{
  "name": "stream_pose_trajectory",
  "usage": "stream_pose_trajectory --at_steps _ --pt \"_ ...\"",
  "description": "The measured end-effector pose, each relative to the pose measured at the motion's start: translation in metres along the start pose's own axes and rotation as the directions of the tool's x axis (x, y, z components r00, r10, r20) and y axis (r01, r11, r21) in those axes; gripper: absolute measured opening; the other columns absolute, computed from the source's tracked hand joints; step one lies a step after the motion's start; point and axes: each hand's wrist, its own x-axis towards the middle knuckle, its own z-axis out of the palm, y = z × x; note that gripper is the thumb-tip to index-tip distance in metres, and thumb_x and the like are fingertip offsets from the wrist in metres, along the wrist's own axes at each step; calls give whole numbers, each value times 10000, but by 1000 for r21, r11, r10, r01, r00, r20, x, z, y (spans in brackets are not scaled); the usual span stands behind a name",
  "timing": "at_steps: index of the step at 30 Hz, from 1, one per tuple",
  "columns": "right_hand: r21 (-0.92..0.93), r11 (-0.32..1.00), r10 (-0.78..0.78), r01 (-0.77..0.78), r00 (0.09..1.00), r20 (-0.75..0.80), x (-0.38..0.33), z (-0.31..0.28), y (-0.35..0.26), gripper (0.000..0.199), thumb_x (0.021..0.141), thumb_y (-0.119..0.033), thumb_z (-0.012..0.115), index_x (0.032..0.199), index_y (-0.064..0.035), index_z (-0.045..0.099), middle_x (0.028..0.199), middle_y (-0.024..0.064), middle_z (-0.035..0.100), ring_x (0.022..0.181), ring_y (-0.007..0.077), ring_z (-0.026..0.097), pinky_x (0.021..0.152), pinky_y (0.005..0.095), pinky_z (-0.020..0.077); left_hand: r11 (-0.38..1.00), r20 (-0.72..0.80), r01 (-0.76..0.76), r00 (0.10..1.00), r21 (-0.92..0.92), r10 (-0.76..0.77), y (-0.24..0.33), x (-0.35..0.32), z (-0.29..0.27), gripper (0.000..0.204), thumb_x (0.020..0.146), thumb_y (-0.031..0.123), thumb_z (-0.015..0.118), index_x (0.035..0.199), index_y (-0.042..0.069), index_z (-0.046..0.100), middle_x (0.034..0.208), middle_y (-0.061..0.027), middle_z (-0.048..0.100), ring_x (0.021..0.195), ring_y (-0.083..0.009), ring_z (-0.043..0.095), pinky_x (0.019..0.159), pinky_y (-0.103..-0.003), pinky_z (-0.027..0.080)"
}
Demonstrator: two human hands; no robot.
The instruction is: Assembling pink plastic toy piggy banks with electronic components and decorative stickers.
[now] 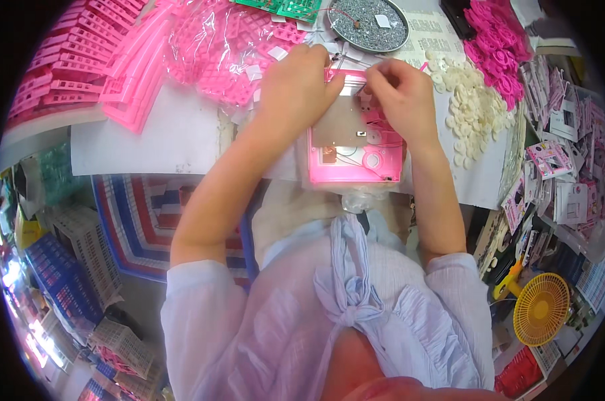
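A pink plastic case (392,166) lies at the table's front edge, its inside facing up. In it are a grey-brown flat panel (337,122), thin wires and a round white part (373,137). At the case's far left corner is my left hand (301,83), closed, with its thumb against the rim and its curled fingers partly hidden. My right hand (404,97) is over the far right part of the case, thumb and forefinger pinched together. Whatever is in that pinch is too small to name. A thin metallic piece (342,56) shows between the hands.
A round metal tray (332,25) of small grey screws stands beyond the case. Loose off-white discs (475,107) and dark pink parts (493,50) lie to the right. Pink frames (132,90) and bagged pink parts (215,50) fill the left. A yellow fan (542,309) is at lower right.
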Motion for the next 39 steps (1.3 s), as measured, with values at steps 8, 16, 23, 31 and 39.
stream_pose_trajectory --at_steps 8,16,23,31,39 --pt "-341 495 -689 799 600 406 -15 13 11 340 751 -265 794 1026 -73 735 1046 45 658 1047 282 593 860 388 542 964 -42 -75 997 -254 66 -2 18 -16 180 889 122 710 1047 42 743 820 -78 654 663 -148 597 603 -297 479" --pt "-283 419 -708 863 505 494 -21 -5 9 419 772 -325 777 1100 -74 708 1131 66 638 1095 305 584 917 423 510 862 231 353 931 -365 -283 4 -11 -36 154 905 173 699 1005 69 751 883 -96 694 605 -197 618 587 -320 491" --pt "-129 456 -682 881 439 585 -16 -28 13 410 761 -153 764 1159 -74 714 1224 87 636 1152 325 573 914 429 520 986 -68 -6 998 -169 -5 7 5 -12 93 826 182 763 853 93 765 871 -70 711 761 -237 638 679 -381 493" --pt "-400 424 -710 813 572 410 41 -24 13 277 765 -70 702 1042 -82 688 1093 70 663 1040 285 608 895 401 519 965 -76 -105 993 -241 90 12 -9 -12 94 813 183 761 903 161 744 855 25 712 830 -187 626 771 -386 361" --pt "-624 274 -562 732 648 514 8 -23 -18 141 744 -84 683 874 -32 671 904 115 649 923 295 621 803 378 531 982 -50 -163 986 -95 159 14 -8 -13 73 825 184 745 884 140 744 823 23 691 825 -196 604 825 -408 343"
